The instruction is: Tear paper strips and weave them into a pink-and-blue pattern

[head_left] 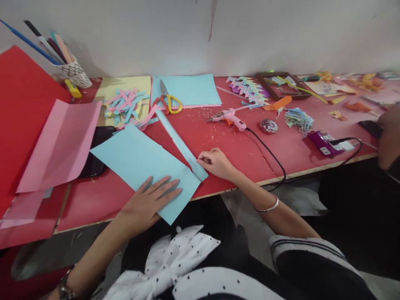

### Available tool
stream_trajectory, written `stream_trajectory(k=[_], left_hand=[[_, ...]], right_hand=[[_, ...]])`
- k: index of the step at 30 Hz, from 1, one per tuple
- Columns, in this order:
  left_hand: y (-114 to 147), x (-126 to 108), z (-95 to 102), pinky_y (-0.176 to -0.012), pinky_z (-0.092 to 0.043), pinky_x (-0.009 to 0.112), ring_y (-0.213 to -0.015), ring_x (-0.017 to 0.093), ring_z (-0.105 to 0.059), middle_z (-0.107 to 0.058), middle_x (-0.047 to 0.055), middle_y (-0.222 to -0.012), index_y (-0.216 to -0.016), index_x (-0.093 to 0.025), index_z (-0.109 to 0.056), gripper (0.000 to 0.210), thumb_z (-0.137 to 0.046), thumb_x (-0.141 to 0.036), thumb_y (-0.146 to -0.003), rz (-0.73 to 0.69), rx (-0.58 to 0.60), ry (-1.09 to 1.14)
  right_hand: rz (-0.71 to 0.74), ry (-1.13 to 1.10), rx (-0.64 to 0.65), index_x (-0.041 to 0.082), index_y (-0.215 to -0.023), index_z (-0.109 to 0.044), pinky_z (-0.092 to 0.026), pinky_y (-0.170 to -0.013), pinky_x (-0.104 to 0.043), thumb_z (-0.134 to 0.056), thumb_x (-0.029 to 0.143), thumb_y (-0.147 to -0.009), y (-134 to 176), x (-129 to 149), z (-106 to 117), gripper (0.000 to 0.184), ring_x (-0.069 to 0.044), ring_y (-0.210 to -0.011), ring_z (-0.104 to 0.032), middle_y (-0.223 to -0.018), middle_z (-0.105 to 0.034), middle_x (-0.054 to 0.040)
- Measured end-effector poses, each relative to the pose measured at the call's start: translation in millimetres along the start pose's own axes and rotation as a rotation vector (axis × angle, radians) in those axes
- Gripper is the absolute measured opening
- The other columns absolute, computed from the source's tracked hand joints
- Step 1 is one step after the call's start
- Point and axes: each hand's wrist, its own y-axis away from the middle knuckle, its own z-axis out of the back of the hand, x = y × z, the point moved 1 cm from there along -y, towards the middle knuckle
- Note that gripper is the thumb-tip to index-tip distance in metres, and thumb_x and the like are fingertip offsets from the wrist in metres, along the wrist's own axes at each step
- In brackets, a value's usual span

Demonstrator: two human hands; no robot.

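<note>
A light blue sheet of paper lies at a slant over the table's front edge. Spread flat on its lower part is my left hand, fingers apart. Along the sheet's upper right side runs a narrow blue paper strip, its near end close to the table edge. My right hand is curled at that near end, thumb and fingers pinched together on the strip's edge. Beyond the strip's far end, scissors with red and yellow handles rest partly on another blue sheet.
Cut paper strips are heaped at the back left, near pink paper and a pen cup. A pink glue gun trails a black cord to a purple power box. Another person's hand shows at the right edge.
</note>
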Motion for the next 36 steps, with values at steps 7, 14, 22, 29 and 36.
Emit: stream_trajectory(k=[7, 14, 22, 29, 36], left_hand=[[0.5, -0.6, -3.6, -0.105, -0.023, 0.039, -0.129, 0.017, -0.030, -0.038, -0.002, -0.139, -0.132, -0.033, -0.033, 0.071, -0.036, -0.002, -0.068, 0.029, 0.035, -0.067], [1.9, -7.2, 26.1, -0.103, -0.028, 0.045, -0.126, 0.024, -0.035, -0.038, 0.004, -0.139, -0.128, -0.029, -0.040, 0.060, -0.057, -0.032, -0.071, -0.006, 0.000, 0.065], [-45.1, 25.8, 64.2, -0.095, -0.037, 0.034, -0.114, 0.020, -0.043, -0.051, 0.012, -0.121, -0.125, -0.015, -0.041, 0.044, -0.040, -0.036, -0.087, 0.153, -0.474, 0.238], [-99.9, 43.7, 106.1, -0.084, -0.038, 0.034, -0.079, 0.017, -0.057, -0.066, 0.003, -0.080, -0.083, -0.017, -0.062, 0.019, -0.049, -0.031, -0.081, 0.097, -0.602, 0.233], [-87.5, 53.9, 141.0, -0.055, -0.037, 0.021, -0.061, 0.011, -0.050, -0.060, 0.000, -0.067, -0.071, -0.016, -0.057, 0.021, -0.043, -0.029, -0.080, 0.196, -0.851, 0.422]], right_hand=[[0.016, -0.173, 0.104, 0.016, -0.083, -0.055, -0.035, -0.059, -0.020, -0.053, 0.027, -0.075, 0.1, 11.8, -2.1, 0.013, -0.005, -0.048, -0.041, -0.056, -0.050, 0.0058], [0.052, -0.029, 0.132, 0.016, -0.090, -0.057, -0.039, -0.074, -0.030, -0.046, 0.013, -0.077, -8.2, 18.9, 6.2, 0.017, -0.013, -0.072, -0.057, -0.081, -0.064, -0.0047], [0.106, -0.181, -0.054, 0.018, -0.090, -0.054, -0.044, -0.070, -0.027, -0.045, 0.017, -0.078, -26.7, 37.0, 17.3, 0.015, -0.015, -0.079, -0.059, -0.088, -0.064, -0.0064], [0.127, -0.397, -0.350, 0.019, -0.093, -0.049, -0.043, -0.070, -0.025, -0.051, 0.022, -0.073, -50.6, 47.2, 30.9, 0.021, -0.013, -0.080, -0.056, -0.087, -0.059, -0.0036], [0.066, -0.466, -0.386, 0.019, -0.069, -0.046, -0.039, -0.060, -0.023, -0.047, 0.035, -0.075, -76.4, 59.3, 45.0, 0.018, -0.010, -0.060, -0.044, -0.064, -0.048, 0.0014]])
